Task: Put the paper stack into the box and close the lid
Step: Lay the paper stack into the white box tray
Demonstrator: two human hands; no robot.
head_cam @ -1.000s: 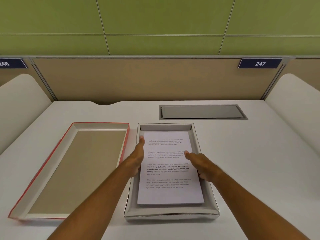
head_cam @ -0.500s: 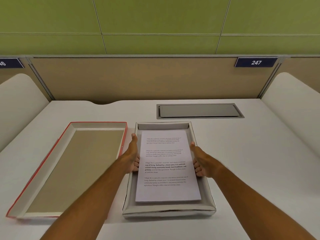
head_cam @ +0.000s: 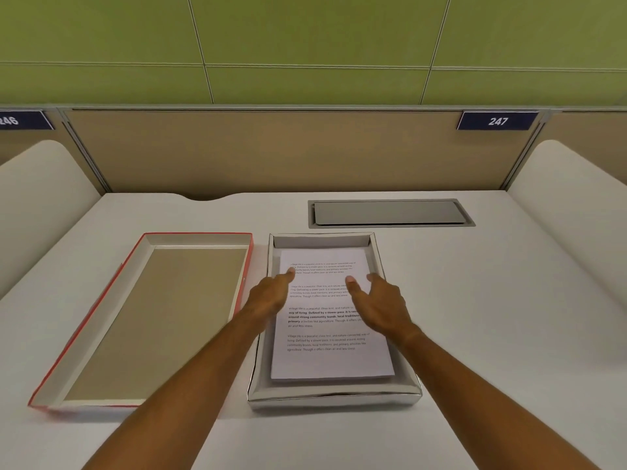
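The paper stack (head_cam: 330, 320) lies flat inside the box (head_cam: 334, 396), so 1st step looks done, my left hand (head_cam: 271, 295) & right hand (head_cam: 380, 303) are loose above it w/ nothing held, and the lid (head_cam: 149, 320) beside waits unclosed.

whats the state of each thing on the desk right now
paper stack: lying flat inside the box, printed side up
box: open, no lid on it
lid: off, inside up, on the desk left of the box
left hand: open, over the paper, holding nothing
right hand: open, over the paper, holding nothing
desk hatch: shut
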